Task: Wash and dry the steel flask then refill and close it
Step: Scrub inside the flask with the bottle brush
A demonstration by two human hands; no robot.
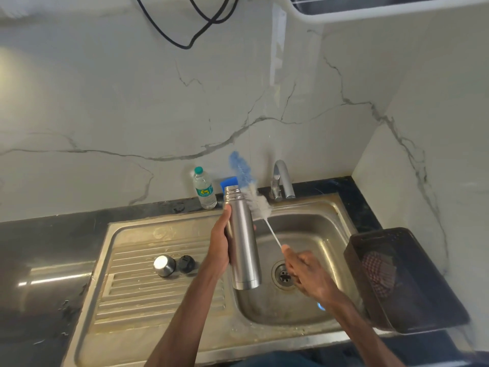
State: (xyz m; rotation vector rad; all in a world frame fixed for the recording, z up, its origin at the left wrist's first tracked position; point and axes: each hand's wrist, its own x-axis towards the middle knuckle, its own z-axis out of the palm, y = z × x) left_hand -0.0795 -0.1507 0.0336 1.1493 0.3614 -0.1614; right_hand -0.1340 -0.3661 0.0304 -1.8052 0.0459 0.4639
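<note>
- The left hand [218,247] is wrapped around the middle of the steel flask [243,247]. It holds the flask nearly upright, mouth leaning slightly away, over the left edge of the sink basin [317,234], probably so that drips fall into the bowl.
- The flask's threaded mouth is open and faces the far wall, which leaves it free for the brush.
- The right hand [304,274] pinches the near end of the bottle brush [260,207] by its thin wire handle. The brush is outside the flask, with its grey and blue bristles just beside the neck on the right. I judge it is either about to go in or is scrubbing the outside, so washing is under way.
- The steel cap [164,265] and black stopper [186,264] stand side by side on the drainboard [158,300] to the left, apart from the scrubbing and where they can drain.
- A plastic water bottle [204,189] stands at the far counter edge left of the tap [283,178], likely for the refill.
- A dark basket [436,300] on the right holds a checked cloth [378,271], which may serve for drying.
- No water can be seen running from the tap.
</note>
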